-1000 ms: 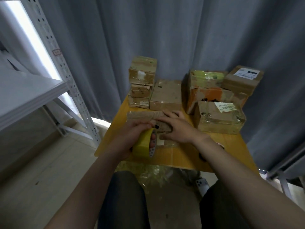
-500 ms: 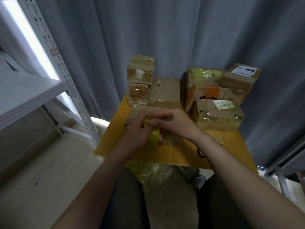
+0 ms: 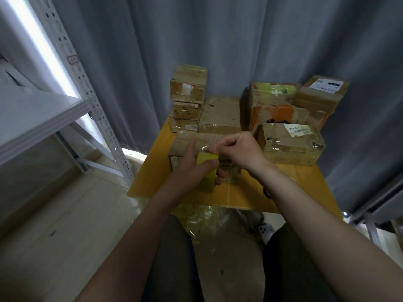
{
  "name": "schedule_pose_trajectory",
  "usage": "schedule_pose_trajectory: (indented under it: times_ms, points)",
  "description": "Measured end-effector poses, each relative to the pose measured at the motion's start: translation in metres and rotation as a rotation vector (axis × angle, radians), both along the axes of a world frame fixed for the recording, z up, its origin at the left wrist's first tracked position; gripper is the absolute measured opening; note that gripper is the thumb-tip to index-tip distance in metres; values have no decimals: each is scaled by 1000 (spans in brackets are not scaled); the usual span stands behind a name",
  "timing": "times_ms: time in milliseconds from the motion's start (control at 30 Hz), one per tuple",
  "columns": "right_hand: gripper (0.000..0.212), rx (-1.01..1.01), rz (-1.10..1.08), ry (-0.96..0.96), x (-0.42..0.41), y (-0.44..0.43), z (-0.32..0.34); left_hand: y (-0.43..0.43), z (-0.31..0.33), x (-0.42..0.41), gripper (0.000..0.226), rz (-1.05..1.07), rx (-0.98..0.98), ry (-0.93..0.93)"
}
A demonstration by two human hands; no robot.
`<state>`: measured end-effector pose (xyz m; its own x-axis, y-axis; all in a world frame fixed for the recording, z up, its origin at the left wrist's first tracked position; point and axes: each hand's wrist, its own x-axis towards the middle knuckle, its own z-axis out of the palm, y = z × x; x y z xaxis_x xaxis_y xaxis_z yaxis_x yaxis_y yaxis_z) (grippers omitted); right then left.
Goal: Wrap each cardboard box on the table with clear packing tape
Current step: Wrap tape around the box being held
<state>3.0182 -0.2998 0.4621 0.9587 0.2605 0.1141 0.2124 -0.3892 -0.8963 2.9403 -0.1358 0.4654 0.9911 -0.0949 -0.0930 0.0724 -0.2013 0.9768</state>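
Gripping the yellow tape roll [image 3: 205,182], the left hand [image 3: 188,165] sits lower, nearer the table [image 3: 294,192] front edge, than 0.5 s ago. The right hand [image 3: 237,149] pinches the clear tape end [image 3: 210,149] just above the roll. The long cardboard box [image 3: 185,141] lies mid-table under both hands, unmoved.

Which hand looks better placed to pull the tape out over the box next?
The right hand, probably: its fingertips seem to pinch the tape end just above the roll, over the front box. The left hand grips the roll and can only anchor it.
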Motion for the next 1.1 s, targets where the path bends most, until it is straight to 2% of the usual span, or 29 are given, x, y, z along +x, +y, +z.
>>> schedule_pose_trajectory:
  times_ms: [67, 133, 300, 400, 567, 867, 1100]
  points:
    - [9, 38, -88, -8, 9, 1, 5, -2, -4, 2, 54, -15, 47, 81]
    - [11, 85, -158, -9, 22, 1, 11, -2, -10, 0, 35, -39, -41, 179]
    - [4, 99, -187, 3, 47, 11, 19, 6, -19, -7, 32, -69, -50, 347]
    - [4, 101, -216, -23, 67, 10, 25, 7, -26, -15, 32, -107, -124, 472]
    - [8, -18, -180, 39, 87, 16, 16, 11, -37, -3, 44, -31, -111, 450]
    - [6, -130, -181, 107, 96, 22, 0, 11, -49, 5, 42, 16, -108, 437]
    - [15, -277, -216, 102, 105, 24, -25, 12, -59, 11, 34, -24, -98, 486]
